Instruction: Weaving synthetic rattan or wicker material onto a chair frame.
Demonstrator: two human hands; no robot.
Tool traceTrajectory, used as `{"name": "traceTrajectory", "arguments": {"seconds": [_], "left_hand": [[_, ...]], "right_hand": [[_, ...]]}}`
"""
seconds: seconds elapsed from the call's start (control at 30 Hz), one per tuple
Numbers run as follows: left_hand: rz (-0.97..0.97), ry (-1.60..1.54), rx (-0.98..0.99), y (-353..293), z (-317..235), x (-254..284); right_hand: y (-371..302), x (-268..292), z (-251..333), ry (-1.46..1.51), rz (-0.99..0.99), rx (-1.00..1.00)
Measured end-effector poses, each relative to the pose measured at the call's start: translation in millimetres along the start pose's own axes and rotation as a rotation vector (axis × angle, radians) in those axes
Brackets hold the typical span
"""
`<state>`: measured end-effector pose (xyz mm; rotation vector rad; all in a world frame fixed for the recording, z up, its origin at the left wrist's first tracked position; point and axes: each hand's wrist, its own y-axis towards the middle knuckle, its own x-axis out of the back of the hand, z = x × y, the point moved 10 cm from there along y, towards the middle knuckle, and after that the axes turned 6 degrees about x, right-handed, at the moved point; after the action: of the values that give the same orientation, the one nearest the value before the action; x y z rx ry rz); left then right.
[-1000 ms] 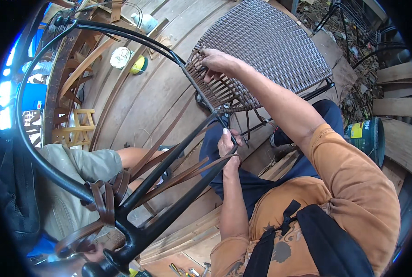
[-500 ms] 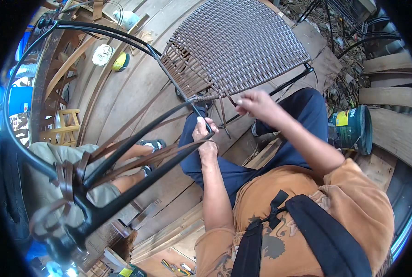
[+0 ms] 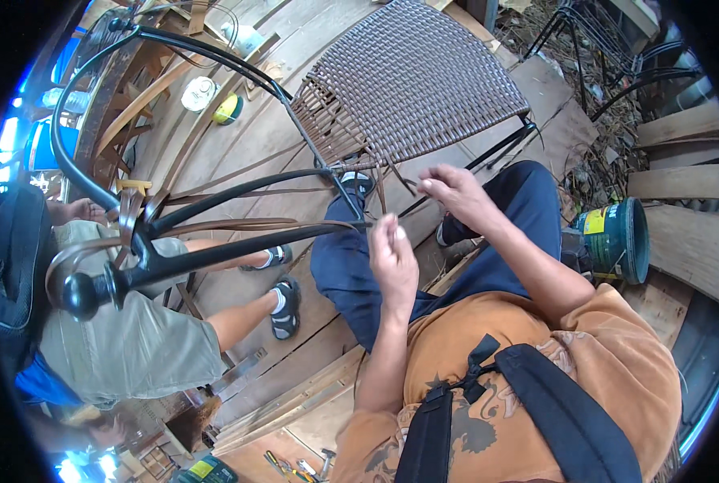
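Observation:
A woven brown panel (image 3: pixel 416 76) is fixed in a black metal chair frame (image 3: pixel 239 251). The weave is dense over most of it, with open gaps at its left corner. Loose brown strips (image 3: pixel 380 189) hang from its near edge. My right hand (image 3: pixel 460 196) is closed beside the end of one strip; whether its fingertips hold it is unclear. My left hand (image 3: pixel 393 262) is closed in front of the frame bar's end, thumb and forefinger upward; what it holds, if anything, is hidden. Long brown strips (image 3: pixel 255 224) are looped over the frame's left part.
Another person in grey-green shorts (image 3: pixel 138 346) is at the left, close to the frame. A dark green bucket (image 3: pixel 633 241) stands at my right. Hand tools (image 3: pixel 295 468) lie on a board at the bottom. White (image 3: pixel 199 94) and yellow-green (image 3: pixel 228 109) containers rest on the wooden floor.
My left hand has come off the frame bar and moved right and down. My right hand has shifted slightly. The frame's left end has swung upward in view, showing more of the other person.

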<state>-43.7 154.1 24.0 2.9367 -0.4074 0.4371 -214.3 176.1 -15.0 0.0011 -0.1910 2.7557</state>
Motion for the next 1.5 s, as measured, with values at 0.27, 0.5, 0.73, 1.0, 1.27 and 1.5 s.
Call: {"name": "traceTrajectory", "arguments": {"seconds": [0.27, 0.5, 0.73, 1.0, 1.27, 1.5], "left_hand": [[0.069, -0.168, 0.35, 61, 9, -33], [-0.043, -0.015, 0.26, 89, 63, -26], [-0.127, 0.442, -0.021, 97, 21, -33], [0.003, 0.799, 0.065, 107, 20, -43], [0.056, 0.918, 0.021, 118, 14, -44], [0.103, 0.641, -0.081, 85, -3, -44]], "right_hand": [[31, -43, -45, 0.197, -0.062, -0.018], [40, -28, -28, 0.071, -0.172, -0.153], [49, -16, -47, 0.21, -0.185, -0.09], [65, -7, -9, -0.453, -0.001, -0.033], [73, -20, -8, -0.51, -0.079, -0.014], [98, -11, -1, -0.535, 0.029, -0.022]]}}
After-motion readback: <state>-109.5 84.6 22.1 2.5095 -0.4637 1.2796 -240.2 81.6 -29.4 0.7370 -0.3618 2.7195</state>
